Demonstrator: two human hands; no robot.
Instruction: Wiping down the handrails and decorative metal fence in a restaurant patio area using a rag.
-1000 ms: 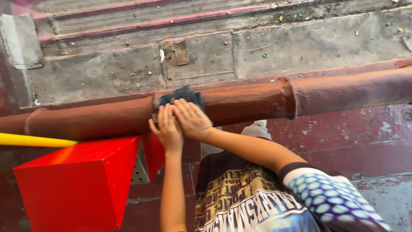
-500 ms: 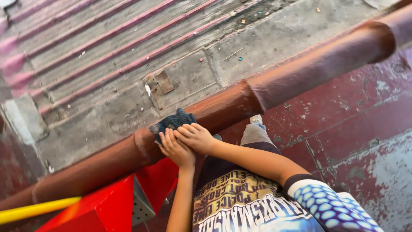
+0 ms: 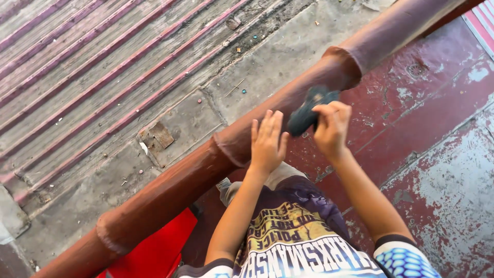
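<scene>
On the rust-brown rail point(image 3: 170, 190), the left hand point(image 3: 267, 141) lies spread flat; the right hand point(image 3: 332, 126) pinches a dark sanding pad point(image 3: 306, 113), which might slip loose.

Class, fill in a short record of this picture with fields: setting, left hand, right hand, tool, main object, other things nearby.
setting: outdoors, seen from above; worn concrete ground beyond a railing, red painted floor on the near side
left hand: left hand open, fingers resting flat on the pipe
right hand: right hand gripping the pad against the pipe
tool: dark blue-grey scrubbing pad
main object: thick reddish-brown pipe rail running diagonally
other things nearby: red box at lower left
</scene>
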